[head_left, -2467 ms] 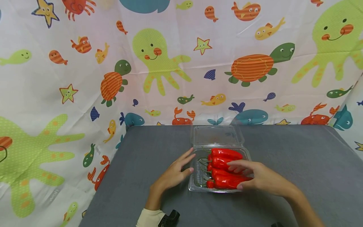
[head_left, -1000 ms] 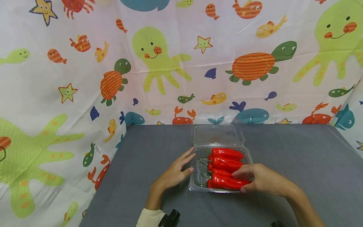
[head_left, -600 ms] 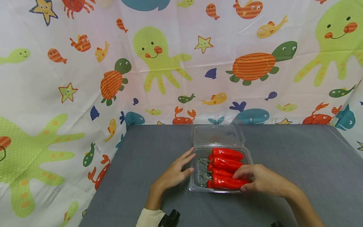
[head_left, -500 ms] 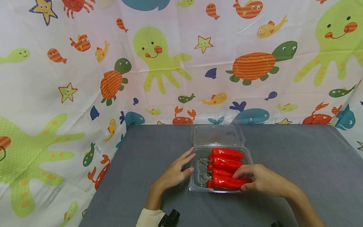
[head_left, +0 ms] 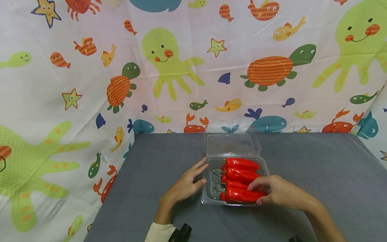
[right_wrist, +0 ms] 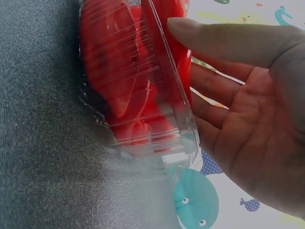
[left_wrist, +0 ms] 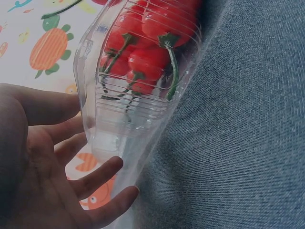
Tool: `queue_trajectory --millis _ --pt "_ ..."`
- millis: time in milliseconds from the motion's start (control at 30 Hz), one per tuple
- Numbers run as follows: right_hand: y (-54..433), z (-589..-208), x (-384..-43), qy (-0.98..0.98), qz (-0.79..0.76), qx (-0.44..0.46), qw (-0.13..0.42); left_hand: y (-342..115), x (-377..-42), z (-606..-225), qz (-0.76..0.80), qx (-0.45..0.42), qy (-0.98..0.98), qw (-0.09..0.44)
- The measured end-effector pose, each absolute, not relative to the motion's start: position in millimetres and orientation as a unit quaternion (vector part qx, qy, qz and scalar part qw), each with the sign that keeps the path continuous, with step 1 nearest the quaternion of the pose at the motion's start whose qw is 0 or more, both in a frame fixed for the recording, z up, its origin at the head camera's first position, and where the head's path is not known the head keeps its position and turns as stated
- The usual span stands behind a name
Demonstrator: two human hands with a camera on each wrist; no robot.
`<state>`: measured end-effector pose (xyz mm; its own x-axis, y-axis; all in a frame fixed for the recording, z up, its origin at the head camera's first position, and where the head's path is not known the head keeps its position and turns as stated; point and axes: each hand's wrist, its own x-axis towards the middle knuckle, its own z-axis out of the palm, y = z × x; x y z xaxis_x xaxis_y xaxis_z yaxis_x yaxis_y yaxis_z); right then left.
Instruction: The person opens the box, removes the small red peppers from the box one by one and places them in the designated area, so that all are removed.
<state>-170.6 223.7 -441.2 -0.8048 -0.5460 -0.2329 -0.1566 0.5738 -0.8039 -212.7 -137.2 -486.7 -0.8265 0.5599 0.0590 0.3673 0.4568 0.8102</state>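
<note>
A clear plastic clamshell container (head_left: 212, 201) holds several red peppers (head_left: 242, 175) with thin green stems, lying side by side with the stems to the left. My right hand (head_left: 282, 192) reaches over its right edge and grips the tip end of the nearest red pepper (head_left: 242, 195), thumb on the near side and fingers on the far side. In the right wrist view the thumb presses that pepper above the container's rim. My left hand (head_left: 186, 185), fingers spread, is at the container's left side; in the left wrist view its thumb and some fingers lie along the clear wall.
The container's lid (head_left: 232, 144) is folded back on the grey cloth-covered table (head_left: 163, 151). Behind and to the left hangs a white curtain (head_left: 187, 20) printed with sea animals. Black wrist devices (head_left: 180, 232) show near the bottom edge.
From above the middle peppers, my right hand has come down and nearer, onto the nearest pepper's tip. Over the last second it has hardly moved. My left hand stays in place.
</note>
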Motion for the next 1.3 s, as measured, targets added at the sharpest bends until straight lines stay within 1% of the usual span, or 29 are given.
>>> queue_trajectory --millis 167,500,600,800,900,1300 --pt "224 -440 -170 0.854 -0.425 -0.203 0.222 -138 -212 -487 0.444 0.271 0.847 0.111" --pt "229 -438 -169 0.833 -0.501 -0.163 0.168 -137 -212 -487 0.445 0.270 0.847 0.108" --pt "232 -436 -169 0.828 -0.518 -0.161 0.141 -137 -211 -487 0.446 0.270 0.846 0.107" --pt "237 -436 -169 0.842 -0.513 -0.154 0.056 -137 -211 -486 0.445 0.272 0.847 0.107" --pt "240 -438 -170 0.850 -0.506 -0.145 0.027 -137 -211 -486 0.444 0.272 0.847 0.107" --pt "250 -438 -175 0.853 -0.513 -0.091 0.010 -137 -212 -487 0.445 0.269 0.847 0.110"
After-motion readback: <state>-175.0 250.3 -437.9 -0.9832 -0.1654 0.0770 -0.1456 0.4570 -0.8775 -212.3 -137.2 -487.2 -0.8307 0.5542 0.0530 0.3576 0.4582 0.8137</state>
